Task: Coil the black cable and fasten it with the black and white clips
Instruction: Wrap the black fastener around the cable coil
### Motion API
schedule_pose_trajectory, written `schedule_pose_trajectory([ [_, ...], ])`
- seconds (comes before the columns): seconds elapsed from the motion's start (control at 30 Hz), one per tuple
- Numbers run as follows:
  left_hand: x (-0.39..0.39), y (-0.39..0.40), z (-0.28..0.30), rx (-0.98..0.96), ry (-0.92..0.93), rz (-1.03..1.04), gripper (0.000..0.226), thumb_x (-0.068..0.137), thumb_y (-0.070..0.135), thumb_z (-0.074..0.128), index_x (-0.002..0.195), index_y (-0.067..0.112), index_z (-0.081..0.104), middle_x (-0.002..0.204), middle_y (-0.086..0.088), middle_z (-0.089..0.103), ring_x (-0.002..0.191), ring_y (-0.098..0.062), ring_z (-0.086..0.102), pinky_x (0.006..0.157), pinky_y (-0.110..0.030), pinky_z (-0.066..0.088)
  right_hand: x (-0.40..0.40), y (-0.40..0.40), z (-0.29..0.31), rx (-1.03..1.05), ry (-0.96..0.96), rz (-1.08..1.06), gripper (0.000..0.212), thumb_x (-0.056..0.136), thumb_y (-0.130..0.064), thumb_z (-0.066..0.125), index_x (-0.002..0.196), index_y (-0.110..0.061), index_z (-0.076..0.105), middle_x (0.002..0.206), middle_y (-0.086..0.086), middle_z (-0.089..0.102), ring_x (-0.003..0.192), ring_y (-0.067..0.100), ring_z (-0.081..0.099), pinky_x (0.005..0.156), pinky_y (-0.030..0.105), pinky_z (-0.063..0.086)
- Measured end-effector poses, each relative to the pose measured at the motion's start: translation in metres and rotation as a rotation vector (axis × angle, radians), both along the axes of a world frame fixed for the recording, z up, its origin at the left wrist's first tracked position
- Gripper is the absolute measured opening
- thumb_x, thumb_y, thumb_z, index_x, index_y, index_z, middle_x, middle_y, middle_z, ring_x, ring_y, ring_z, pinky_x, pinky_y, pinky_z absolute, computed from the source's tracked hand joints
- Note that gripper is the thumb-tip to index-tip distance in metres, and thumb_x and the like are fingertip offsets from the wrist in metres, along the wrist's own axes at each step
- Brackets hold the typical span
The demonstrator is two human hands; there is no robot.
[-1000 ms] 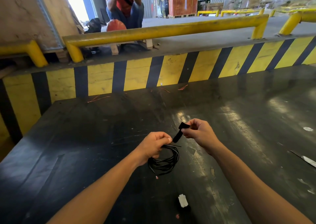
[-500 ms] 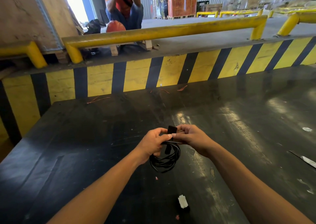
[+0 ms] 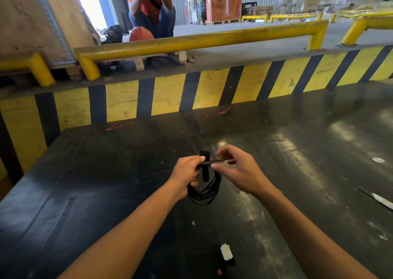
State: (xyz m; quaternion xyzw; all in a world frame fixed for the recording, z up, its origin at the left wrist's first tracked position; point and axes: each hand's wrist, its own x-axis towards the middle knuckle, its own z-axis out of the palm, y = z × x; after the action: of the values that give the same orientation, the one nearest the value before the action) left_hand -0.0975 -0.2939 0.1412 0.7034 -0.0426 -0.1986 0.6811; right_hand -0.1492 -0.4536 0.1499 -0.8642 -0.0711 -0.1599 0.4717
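Observation:
A coiled black cable (image 3: 207, 191) hangs in loops from my left hand (image 3: 187, 172), which grips its top above the dark table (image 3: 106, 183). A black clip strap (image 3: 205, 166) lies across the bundle, standing upright with its upper end above my left thumb. My right hand (image 3: 236, 170) is just right of the strap, thumb and forefinger pinching the cable ends that stick out sideways from the bundle. A white clip (image 3: 226, 251) lies flat on the table near me, below the coil.
A yellow-and-black striped barrier (image 3: 165, 93) bounds the table's far side, with a yellow rail (image 3: 191, 41) behind it. A person in red crouches beyond the rail. A white-handled blade (image 3: 378, 199) lies at the right edge. Red wire scraps (image 3: 119, 125) lie near the barrier.
My right hand brought the black strap left to the coil and set it across the bundle under my left thumb. It then shifted slightly right to the protruding cable ends.

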Motion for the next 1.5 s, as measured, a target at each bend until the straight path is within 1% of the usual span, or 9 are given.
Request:
schedule_pose_trajectory([
  [0.1,0.001,0.000,0.002,-0.004,0.032,0.027,0.024,0.095,0.023,0.049,0.079,0.013,0.064,0.048,0.003,0.036,0.042,-0.010,0.031,0.040,-0.023,0.023,-0.005,0.004,-0.009,-0.360,-0.091,0.102,0.034,0.072,-0.025,0.073,0.104,-0.018,0.061,0.125,0.003,0.053,0.115,0.016,0.051,0.097,0.028,0.042],
  [0.2,-0.002,-0.005,0.003,0.002,0.027,0.020,0.021,0.095,0.022,0.049,0.085,0.011,0.064,0.051,0.001,0.034,0.043,-0.010,0.029,0.040,-0.023,0.022,-0.003,0.012,-0.023,-0.458,-0.182,0.011,0.023,0.077,-0.023,0.066,0.100,-0.019,0.065,0.127,0.008,0.053,0.116,0.025,0.053,0.094,0.044,0.046],
  [0.53,-0.004,-0.003,-0.005,0.173,-0.279,-0.075,0.032,0.096,0.027,0.049,0.089,0.003,0.068,0.050,-0.001,0.037,0.040,-0.011,0.031,0.037,-0.022,0.023,0.001,0.015,-0.017,0.216,-0.014,-0.105,0.010,0.082,-0.017,0.069,0.086,-0.008,0.071,0.114,0.004,0.057,0.090,-0.005,0.056,0.071,0.000,0.041],
  [0.7,-0.008,-0.004,-0.007,0.157,-0.316,-0.125,0.035,0.096,0.031,0.048,0.090,0.004,0.068,0.050,-0.001,0.032,0.040,-0.011,0.026,0.038,-0.023,0.020,0.007,0.007,-0.029,0.449,0.073,-0.134,0.017,0.078,-0.021,0.073,0.086,-0.007,0.074,0.115,-0.001,0.061,0.104,0.007,0.059,0.081,0.016,0.046],
  [0.83,-0.012,-0.003,-0.007,0.149,-0.275,-0.156,0.044,0.097,0.036,0.046,0.092,-0.005,0.063,0.050,-0.001,0.029,0.040,-0.011,0.024,0.036,-0.021,0.020,0.005,0.008,-0.031,0.630,0.085,-0.078,0.014,0.078,-0.008,0.071,0.087,0.002,0.073,0.099,0.012,0.071,0.087,0.016,0.066,0.075,0.020,0.054],
  [1.03,-0.013,0.001,-0.010,0.194,-0.182,-0.214,0.056,0.096,0.044,0.044,0.100,-0.010,0.060,0.048,0.002,0.027,0.038,-0.009,0.022,0.035,-0.021,0.019,0.000,0.011,-0.033,0.637,0.088,-0.038,0.018,0.074,0.001,0.072,0.067,-0.013,0.064,0.060,-0.003,0.060,0.059,0.009,0.056,0.062,0.020,0.050],
  [1.2,-0.016,0.007,-0.015,0.176,-0.085,-0.233,0.049,0.094,0.047,0.044,0.094,0.004,0.066,0.045,0.007,0.030,0.038,-0.008,0.022,0.040,-0.024,0.016,-0.002,0.012,-0.041,0.545,0.252,0.004,0.015,0.080,-0.011,0.070,0.090,-0.018,0.061,0.072,0.001,0.059,0.071,0.014,0.057,0.069,0.027,0.046],
  [1.37,-0.019,0.008,-0.019,0.197,-0.004,-0.263,0.048,0.093,0.049,0.044,0.094,0.005,0.064,0.049,0.005,0.036,0.041,-0.008,0.028,0.043,-0.024,0.020,-0.007,0.008,-0.046,0.335,0.258,-0.003,0.010,0.082,-0.017,0.067,0.080,-0.007,0.068,0.070,0.004,0.062,0.065,0.014,0.053,0.064,0.030,0.042],
  [1.5,-0.018,0.013,-0.025,0.152,-0.062,-0.247,0.034,0.088,0.043,0.058,0.091,0.011,0.069,0.057,0.001,0.045,0.048,-0.009,0.040,0.053,-0.026,0.038,-0.008,0.006,-0.050,0.391,0.182,-0.078,0.007,0.082,-0.016,0.068,0.077,-0.010,0.069,0.066,0.003,0.061,0.064,0.014,0.053,0.064,0.031,0.043],
])
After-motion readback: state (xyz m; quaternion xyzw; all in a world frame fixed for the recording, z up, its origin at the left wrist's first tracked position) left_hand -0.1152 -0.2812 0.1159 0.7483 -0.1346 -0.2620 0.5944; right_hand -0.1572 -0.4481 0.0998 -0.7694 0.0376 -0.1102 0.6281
